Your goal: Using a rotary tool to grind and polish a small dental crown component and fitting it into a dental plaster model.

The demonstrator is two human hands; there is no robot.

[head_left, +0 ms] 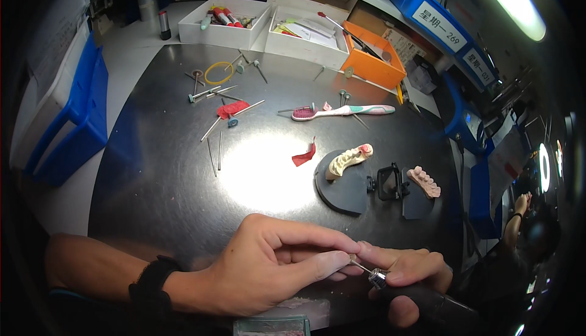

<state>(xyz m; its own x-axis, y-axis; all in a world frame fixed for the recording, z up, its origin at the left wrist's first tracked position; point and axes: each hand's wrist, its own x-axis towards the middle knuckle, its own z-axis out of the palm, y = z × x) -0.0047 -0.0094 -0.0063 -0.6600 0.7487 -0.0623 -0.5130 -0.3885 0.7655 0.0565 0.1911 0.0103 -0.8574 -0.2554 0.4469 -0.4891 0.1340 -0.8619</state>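
Note:
My left hand (268, 263) reaches across the near edge of the dark round work mat (165, 183); its thumb and forefinger pinch a small bur (354, 260) at the tip of a rotary handpiece. My right hand (409, 272) grips that dark handpiece (427, 299), whose metal chuck (377, 278) points left toward my left fingertips. A black wristband sits on my left wrist. Beyond the hands lies an opened black dental articulator (372, 186) with a cream tooth model (347, 160) on one plate and a pink one (424, 181) on the other.
A pink and white toothbrush (342, 111), red wax scraps (304, 155), a yellow ring (218, 72) and several loose burs and metal tools (213, 128) lie on the mat. White boxes (226, 25) and an orange box (372, 55) stand behind; blue bins (73, 116) at left. Another person's hand (522, 203) at far right.

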